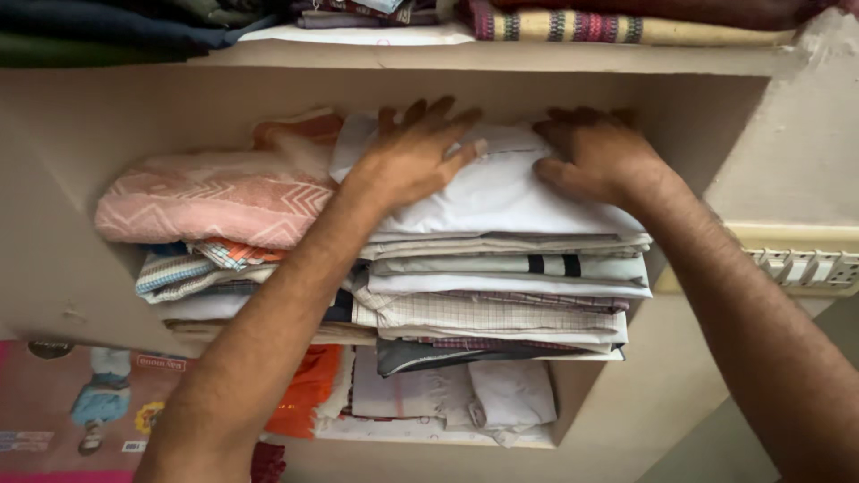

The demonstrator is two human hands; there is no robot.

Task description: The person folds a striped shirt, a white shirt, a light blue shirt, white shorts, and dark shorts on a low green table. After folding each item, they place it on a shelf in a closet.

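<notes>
Head view: left hand [413, 156] and right hand [592, 154], both spread flat and gripping nothing, are pressing folded white cotton shirt [501, 192] onto stack of folded shirts [501, 295]; next move likely needs squaring its edges.

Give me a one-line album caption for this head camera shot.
Left hand and right hand press flat on a folded white garment topping a shelf stack.

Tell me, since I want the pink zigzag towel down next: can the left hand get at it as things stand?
Probably yes. The pink zigzag towel lies on top of the neighbouring pile with nothing on it, right beside the left hand, which rests flat on the white folded shirt. Only the shelf above limits headroom.
</notes>
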